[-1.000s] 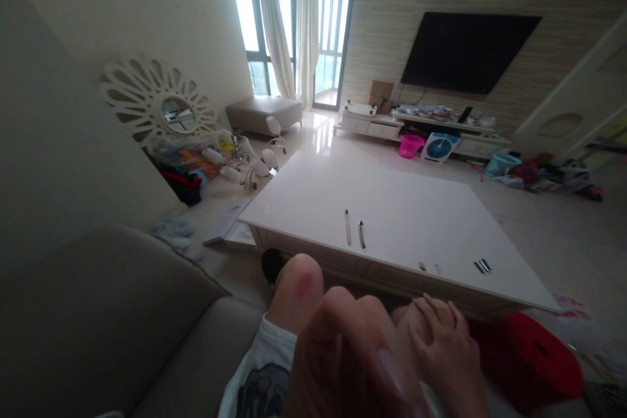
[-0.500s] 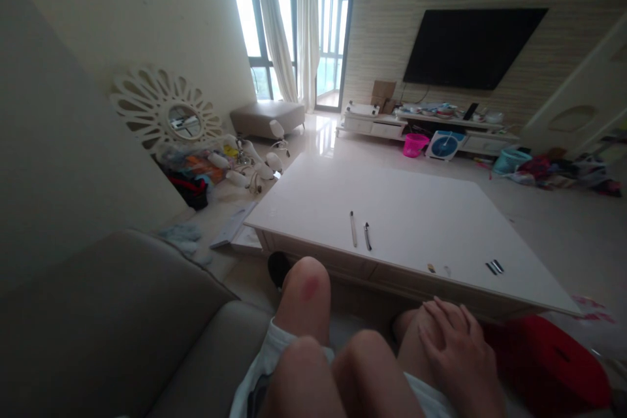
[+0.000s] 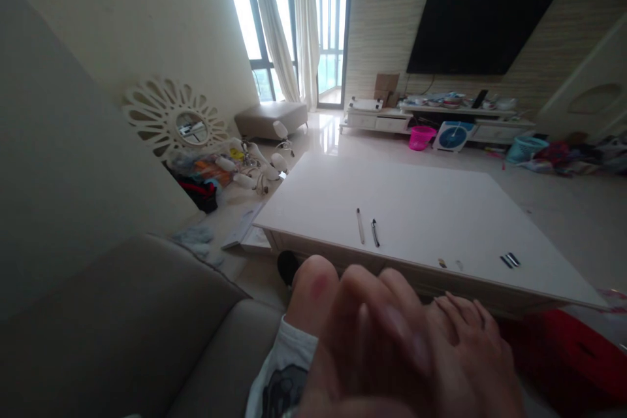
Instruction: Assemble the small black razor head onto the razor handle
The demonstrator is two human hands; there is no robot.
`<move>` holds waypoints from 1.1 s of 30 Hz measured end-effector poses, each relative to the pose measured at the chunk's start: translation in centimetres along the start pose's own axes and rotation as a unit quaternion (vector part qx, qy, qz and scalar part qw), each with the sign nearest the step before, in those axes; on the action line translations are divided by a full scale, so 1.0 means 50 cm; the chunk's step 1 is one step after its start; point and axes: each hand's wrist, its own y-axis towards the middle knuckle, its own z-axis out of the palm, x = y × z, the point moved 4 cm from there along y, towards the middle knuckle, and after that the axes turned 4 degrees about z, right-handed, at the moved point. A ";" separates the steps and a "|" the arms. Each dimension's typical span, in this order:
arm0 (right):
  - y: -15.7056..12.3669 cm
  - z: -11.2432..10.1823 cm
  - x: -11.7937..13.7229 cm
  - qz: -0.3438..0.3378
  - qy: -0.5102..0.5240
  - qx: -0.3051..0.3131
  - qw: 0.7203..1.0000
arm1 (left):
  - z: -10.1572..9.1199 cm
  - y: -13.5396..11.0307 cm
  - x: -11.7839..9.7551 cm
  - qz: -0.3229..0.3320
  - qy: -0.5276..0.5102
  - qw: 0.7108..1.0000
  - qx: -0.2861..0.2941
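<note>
I sit on a grey sofa (image 3: 122,333) with my bare knees up in front of me. My left hand (image 3: 377,339) is raised close to the camera, blurred, with its fingers stretched out and nothing in it. My right hand (image 3: 473,353) lies flat on my right knee with the fingers apart, partly covered by the left hand. Ahead stands a low white table (image 3: 441,209). On it lie a pale pen (image 3: 360,225) and a dark pen (image 3: 375,233), out of reach of both hands.
Small dark clips (image 3: 509,260) and tiny bits (image 3: 442,263) lie near the table's front edge. A red object (image 3: 568,359) sits on the floor at right. A round mirror (image 3: 171,121) and lamp parts (image 3: 257,166) clutter the floor at left. A TV (image 3: 480,29) hangs above a low cabinet.
My left hand, low and out of sight half a second ago, has risen again in front of the camera with its fingers extended. The view has shifted slightly left. My right hand stays on the knee.
</note>
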 end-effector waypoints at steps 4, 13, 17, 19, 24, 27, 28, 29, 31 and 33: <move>-0.001 -0.011 0.013 0.011 -0.044 0.028 0.999 | -0.039 0.045 0.051 -0.023 -0.098 0.993 -0.066; 0.001 -0.021 0.023 0.017 -0.050 0.038 0.998 | -0.082 0.036 0.091 -0.071 -0.039 0.991 -0.108; 0.000 -0.029 0.028 0.021 -0.040 0.045 0.998 | -0.083 0.036 0.091 -0.056 -0.015 0.994 -0.096; -0.001 -0.032 0.030 0.021 -0.037 0.046 0.998 | -0.089 0.040 0.091 -0.030 0.007 0.995 -0.093; -0.001 -0.029 0.027 0.020 -0.030 0.044 0.998 | -0.134 0.071 0.111 0.013 0.239 0.969 -0.065; 0.000 -0.024 0.023 0.026 -0.034 0.048 0.998 | -0.180 0.101 0.144 0.016 0.394 0.919 -0.005; -0.001 -0.024 0.024 0.026 -0.035 0.047 0.998 | -0.192 0.109 0.155 0.017 0.414 0.910 0.027; -0.001 -0.025 0.024 0.025 -0.036 0.046 0.998 | -0.204 0.116 0.166 0.009 0.420 0.906 0.053; -0.001 -0.029 0.026 0.023 -0.036 0.043 0.998 | -0.221 0.125 0.177 -0.024 0.412 0.909 0.064; -0.001 -0.032 0.028 0.025 -0.037 0.043 0.998 | -0.225 0.127 0.168 -0.041 0.406 0.912 0.041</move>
